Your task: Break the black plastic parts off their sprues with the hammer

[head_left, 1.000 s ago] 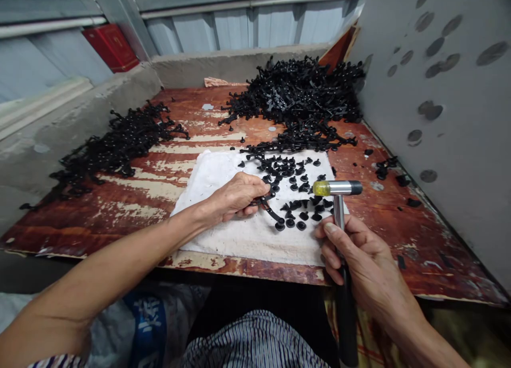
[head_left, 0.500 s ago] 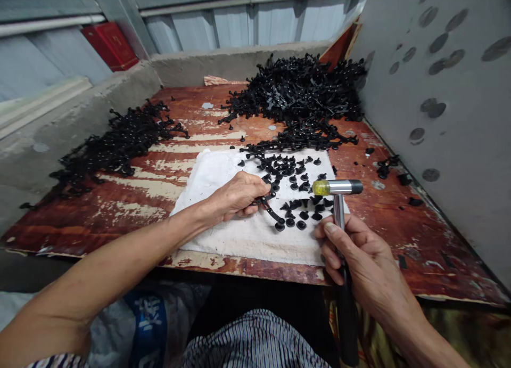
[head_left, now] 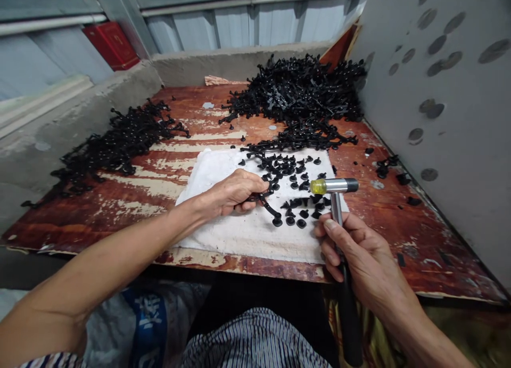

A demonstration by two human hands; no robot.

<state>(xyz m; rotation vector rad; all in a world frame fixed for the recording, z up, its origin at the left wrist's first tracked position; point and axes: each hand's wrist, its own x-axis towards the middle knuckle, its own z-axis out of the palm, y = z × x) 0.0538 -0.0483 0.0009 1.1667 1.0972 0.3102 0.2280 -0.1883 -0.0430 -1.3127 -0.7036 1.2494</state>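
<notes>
My left hand (head_left: 241, 189) is closed around a slim black part (head_left: 271, 211) with a round knob at its end, held over a white cloth (head_left: 223, 235). The fingers cover much of that part. In my right hand (head_left: 359, 245) is a small mallet (head_left: 335, 186), gripped low on its metal shaft near the black handle. Its head lies sideways, with a yellow clear face to the left and a black face to the right. Several small black round-based pieces (head_left: 301, 223) stand on the cloth between the hands.
A large heap of black parts (head_left: 299, 91) fills the back of the worn red-brown table (head_left: 159, 179). Another pile (head_left: 115, 144) lies along the left. A few black bits (head_left: 387, 165) sit at the right, beside a grey spotted panel (head_left: 431, 107). A red box (head_left: 112, 46) rests on the ledge.
My left hand has shifted slightly left with the black part, whose end moved a little up and left. The mallet has drifted slightly left and up.
</notes>
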